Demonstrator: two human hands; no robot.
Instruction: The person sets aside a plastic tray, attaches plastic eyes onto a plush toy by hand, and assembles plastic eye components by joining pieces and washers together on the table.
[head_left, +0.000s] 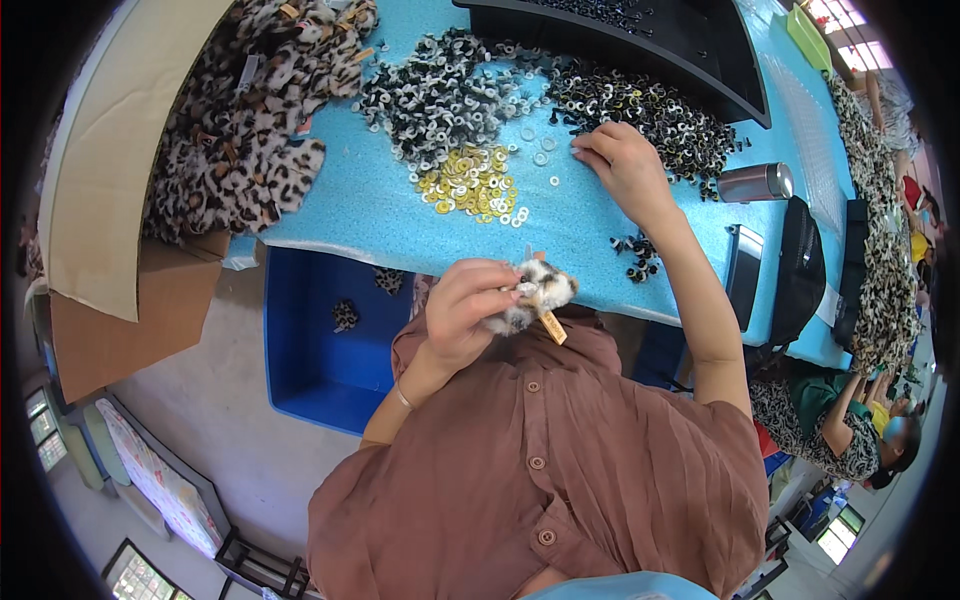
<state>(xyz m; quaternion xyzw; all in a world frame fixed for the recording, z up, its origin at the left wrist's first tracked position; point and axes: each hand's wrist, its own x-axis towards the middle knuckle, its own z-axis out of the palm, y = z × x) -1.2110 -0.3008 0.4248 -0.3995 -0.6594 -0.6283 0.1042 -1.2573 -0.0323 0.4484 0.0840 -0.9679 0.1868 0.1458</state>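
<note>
My left hand (468, 308) is closed around a small piece of spotted plush fur (545, 287) with a tan tag (552, 327), just off the table's near edge. Farther right, my right hand (625, 168) reaches over the table with thumb and fingers pinched together. Whatever is between those fingertips is too small to make out. Beside them lies a pile of small black pieces with pale and yellow rings (640, 105). To its left are a heap of black pieces and clear rings (440, 95) and a pile of yellow and white washers (470, 185).
A black tray (700, 45) stands at the back. Spotted plush pieces (240, 165) are heaped at left beside a cardboard box (130, 150). A blue bin (320, 370) sits below the edge. At right lie a metal flask (757, 183), a phone (741, 275) and a black bag (800, 265).
</note>
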